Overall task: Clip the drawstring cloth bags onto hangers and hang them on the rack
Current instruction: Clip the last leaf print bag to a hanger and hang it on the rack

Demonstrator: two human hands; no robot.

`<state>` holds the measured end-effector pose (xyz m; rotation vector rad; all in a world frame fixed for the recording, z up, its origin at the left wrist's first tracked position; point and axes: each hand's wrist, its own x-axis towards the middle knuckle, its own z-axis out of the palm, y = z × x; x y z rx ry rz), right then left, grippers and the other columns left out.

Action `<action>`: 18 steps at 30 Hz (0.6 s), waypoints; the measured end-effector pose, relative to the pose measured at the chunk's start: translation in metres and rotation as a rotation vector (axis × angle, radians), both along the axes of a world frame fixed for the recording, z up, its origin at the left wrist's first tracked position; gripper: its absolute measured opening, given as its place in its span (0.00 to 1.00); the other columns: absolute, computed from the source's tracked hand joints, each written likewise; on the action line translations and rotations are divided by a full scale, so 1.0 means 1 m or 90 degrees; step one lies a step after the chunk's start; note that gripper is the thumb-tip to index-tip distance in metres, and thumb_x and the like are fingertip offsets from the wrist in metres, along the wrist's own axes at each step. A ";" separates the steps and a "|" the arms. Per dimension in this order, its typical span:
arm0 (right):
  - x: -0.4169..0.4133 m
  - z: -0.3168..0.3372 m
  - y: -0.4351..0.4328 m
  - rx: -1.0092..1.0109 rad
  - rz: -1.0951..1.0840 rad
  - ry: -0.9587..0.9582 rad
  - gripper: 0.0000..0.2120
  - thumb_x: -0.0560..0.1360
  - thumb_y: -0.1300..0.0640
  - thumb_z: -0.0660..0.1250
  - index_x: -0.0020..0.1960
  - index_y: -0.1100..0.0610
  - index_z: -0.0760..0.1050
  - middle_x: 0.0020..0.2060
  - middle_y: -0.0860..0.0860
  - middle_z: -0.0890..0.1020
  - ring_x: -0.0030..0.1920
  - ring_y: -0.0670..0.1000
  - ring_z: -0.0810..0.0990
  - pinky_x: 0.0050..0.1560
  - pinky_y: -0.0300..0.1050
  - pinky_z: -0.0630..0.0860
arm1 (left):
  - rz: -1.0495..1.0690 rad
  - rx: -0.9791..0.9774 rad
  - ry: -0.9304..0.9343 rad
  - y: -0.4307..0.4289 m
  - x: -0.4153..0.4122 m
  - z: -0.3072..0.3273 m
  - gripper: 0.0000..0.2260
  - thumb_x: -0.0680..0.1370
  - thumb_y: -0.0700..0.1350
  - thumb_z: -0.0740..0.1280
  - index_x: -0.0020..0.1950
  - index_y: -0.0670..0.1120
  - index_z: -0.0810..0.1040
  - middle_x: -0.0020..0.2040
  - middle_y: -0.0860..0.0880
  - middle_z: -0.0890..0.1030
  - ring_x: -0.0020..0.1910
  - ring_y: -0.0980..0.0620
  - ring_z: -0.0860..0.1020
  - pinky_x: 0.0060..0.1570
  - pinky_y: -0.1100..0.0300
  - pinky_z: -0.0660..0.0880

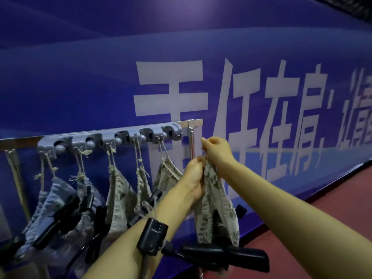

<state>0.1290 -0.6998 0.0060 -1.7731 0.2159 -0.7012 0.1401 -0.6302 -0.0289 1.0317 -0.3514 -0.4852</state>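
Note:
A leaf-print drawstring cloth bag [216,206] hangs from both my hands just right of the grey rack [108,138]. My left hand [194,176] grips the bag's gathered neck. My right hand [216,151] pinches its drawstring, raised near the metal hook [191,137] at the rail's right end. A black clip hanger [223,256] hangs from the bag's bottom. Several other cloth bags [118,190] with black clip hangers [58,218] hang by their strings from the rack's hooks.
A blue banner wall [100,67] with large white characters stands right behind the rack. A silver rail [20,142] carries the rack. Red floor [332,214] lies at the lower right. A black device [153,236] is strapped on my left forearm.

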 end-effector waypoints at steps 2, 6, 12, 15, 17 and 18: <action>0.024 0.001 -0.003 0.019 0.040 -0.001 0.15 0.79 0.53 0.61 0.36 0.59 0.72 0.28 0.52 0.71 0.31 0.49 0.68 0.33 0.41 0.67 | 0.060 -0.003 -0.005 -0.001 0.021 0.000 0.11 0.80 0.40 0.55 0.43 0.41 0.74 0.39 0.41 0.75 0.38 0.46 0.76 0.42 0.53 0.74; 0.075 0.011 -0.004 0.005 0.125 0.016 0.16 0.80 0.55 0.60 0.33 0.57 0.69 0.26 0.50 0.69 0.26 0.46 0.64 0.24 0.33 0.63 | 0.154 0.026 -0.040 0.003 0.070 0.003 0.12 0.82 0.40 0.54 0.41 0.42 0.72 0.39 0.42 0.76 0.40 0.45 0.76 0.48 0.49 0.75; 0.145 0.015 -0.003 -0.175 0.082 -0.034 0.13 0.79 0.56 0.60 0.37 0.58 0.71 0.33 0.56 0.76 0.34 0.51 0.73 0.34 0.43 0.70 | 0.218 0.112 -0.133 0.006 0.128 0.007 0.11 0.82 0.43 0.54 0.43 0.45 0.73 0.43 0.38 0.78 0.47 0.41 0.78 0.58 0.39 0.74; 0.162 0.012 -0.007 -0.251 0.032 -0.078 0.13 0.79 0.54 0.60 0.43 0.62 0.74 0.37 0.59 0.79 0.38 0.55 0.76 0.41 0.53 0.76 | 0.250 0.148 -0.178 0.005 0.147 0.005 0.10 0.82 0.45 0.55 0.43 0.47 0.73 0.45 0.37 0.79 0.46 0.40 0.79 0.55 0.37 0.76; 0.169 0.010 -0.011 -0.283 -0.005 -0.106 0.13 0.80 0.53 0.60 0.43 0.60 0.74 0.38 0.56 0.80 0.39 0.55 0.78 0.42 0.53 0.77 | 0.296 0.178 -0.211 0.001 0.158 0.002 0.09 0.81 0.46 0.56 0.46 0.47 0.73 0.47 0.35 0.79 0.44 0.43 0.77 0.54 0.39 0.76; 0.173 0.009 -0.013 -0.288 -0.016 -0.114 0.12 0.80 0.52 0.60 0.43 0.59 0.74 0.38 0.55 0.80 0.39 0.54 0.79 0.42 0.52 0.77 | 0.318 0.191 -0.228 0.000 0.163 0.002 0.09 0.81 0.47 0.56 0.48 0.47 0.74 0.49 0.35 0.79 0.44 0.44 0.77 0.54 0.40 0.76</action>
